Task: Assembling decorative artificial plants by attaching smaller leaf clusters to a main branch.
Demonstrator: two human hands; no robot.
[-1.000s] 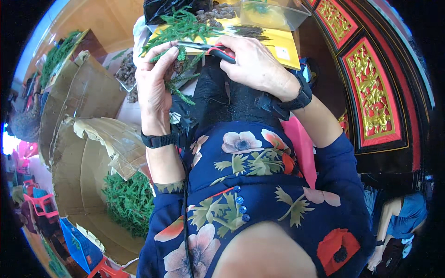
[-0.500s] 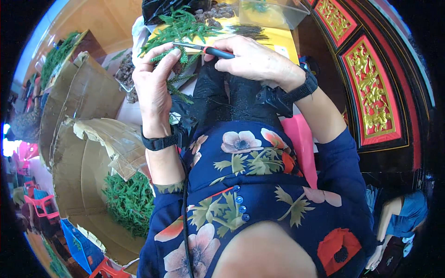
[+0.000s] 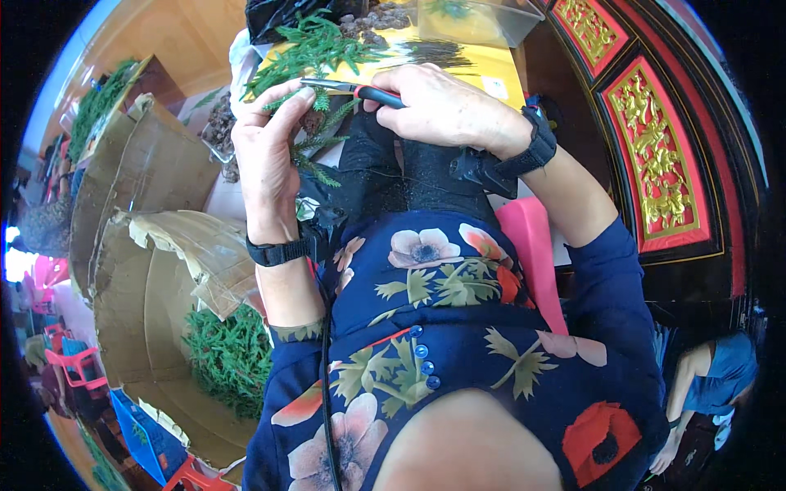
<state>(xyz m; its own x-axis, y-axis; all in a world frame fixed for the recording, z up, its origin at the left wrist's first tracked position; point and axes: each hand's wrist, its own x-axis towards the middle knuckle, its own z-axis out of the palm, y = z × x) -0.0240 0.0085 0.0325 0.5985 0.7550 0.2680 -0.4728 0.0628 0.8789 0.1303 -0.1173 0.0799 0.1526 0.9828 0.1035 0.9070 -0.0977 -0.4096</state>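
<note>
pliers are by the near edge of that yellow board | long axis pretty much sideways, nose pointing left, tipped slightly away | right hand: wrapped snug round the handles | left hand: thumb and finger pinching a green sprig

From the hands, 6 o'clock is open above the lap; heaped sprigs obstruct 11, a clear bin 2, a cardboard box 8.

The left grip pinches — the right grip curls closed, its back upward.
</note>
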